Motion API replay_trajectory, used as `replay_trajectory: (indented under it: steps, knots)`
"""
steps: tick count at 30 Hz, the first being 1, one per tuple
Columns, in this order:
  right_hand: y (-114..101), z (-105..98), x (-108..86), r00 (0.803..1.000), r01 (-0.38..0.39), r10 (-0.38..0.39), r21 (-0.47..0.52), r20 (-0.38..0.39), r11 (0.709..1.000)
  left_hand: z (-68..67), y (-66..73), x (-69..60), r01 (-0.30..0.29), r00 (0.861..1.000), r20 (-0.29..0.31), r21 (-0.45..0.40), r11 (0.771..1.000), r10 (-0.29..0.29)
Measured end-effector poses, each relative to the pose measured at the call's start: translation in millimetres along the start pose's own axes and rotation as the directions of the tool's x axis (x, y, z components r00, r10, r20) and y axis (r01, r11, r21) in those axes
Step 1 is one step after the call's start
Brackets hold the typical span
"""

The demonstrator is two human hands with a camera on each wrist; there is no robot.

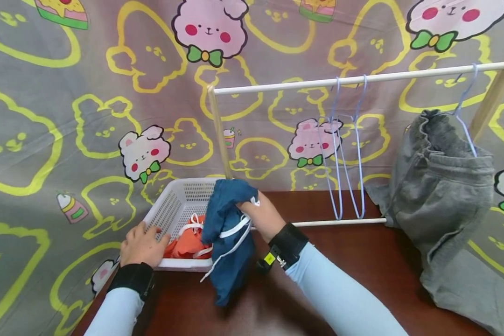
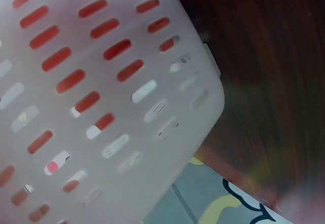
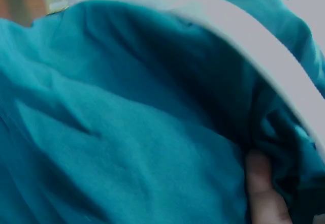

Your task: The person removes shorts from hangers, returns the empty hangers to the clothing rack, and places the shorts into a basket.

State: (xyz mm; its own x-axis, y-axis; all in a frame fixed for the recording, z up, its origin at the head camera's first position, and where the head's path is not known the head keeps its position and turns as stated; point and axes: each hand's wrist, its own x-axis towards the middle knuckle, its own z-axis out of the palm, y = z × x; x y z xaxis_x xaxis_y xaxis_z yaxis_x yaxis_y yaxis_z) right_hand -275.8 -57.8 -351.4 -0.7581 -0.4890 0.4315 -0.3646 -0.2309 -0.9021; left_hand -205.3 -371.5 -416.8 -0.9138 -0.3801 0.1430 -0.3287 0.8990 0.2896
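fingers [image 3: 263, 191] grip one blue garment [image 1: 238, 262] near seemingly one orange cloth [image 1: 184, 247]

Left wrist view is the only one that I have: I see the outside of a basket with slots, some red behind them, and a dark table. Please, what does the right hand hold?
Observer: In the head view, the right hand holds a dark blue garment.
Operator: Thank you, this I could not see. Is there any place where one could hang it?
Observer: Yes, two bare hangers hang from a white bar, to the left of a grey garment.
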Motion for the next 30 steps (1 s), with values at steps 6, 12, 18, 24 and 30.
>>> replay_trajectory:
  steps: [6, 12, 18, 24, 30]
  knots:
    - [-24, 20, 14.8, 0.997, -0.067, 0.07, 0.084, -0.031, 0.994, -3.8, -11.7, -6.8, 0.033, 0.999, 0.009, 0.015, 0.999, -0.033]
    - [-43, 30, 34.9, 1.0, -0.008, 0.009, 0.042, -0.013, 0.999, -4.7, -13.9, -8.1, 0.036, 0.999, 0.001, 0.028, 0.999, -0.036]
    - [-67, 34, 54.4, 0.996, 0.079, -0.081, -0.037, -0.028, 0.996, -3.5, -7.4, -4.3, -0.003, 1.0, -0.01, 0.03, 1.0, 0.003]
    - [-88, 40, 71.7, 0.989, 0.146, -0.15, -0.137, -0.017, 0.98, -0.7, -1.3, 0.1, -0.018, 1.0, 0.0, 0.014, 1.0, 0.018]
    - [-95, 53, 86.3, 0.986, 0.158, -0.165, -0.169, -0.027, 0.973, -0.5, 1.9, 3.3, -0.009, 1.0, 0.007, 0.007, 1.0, 0.009]
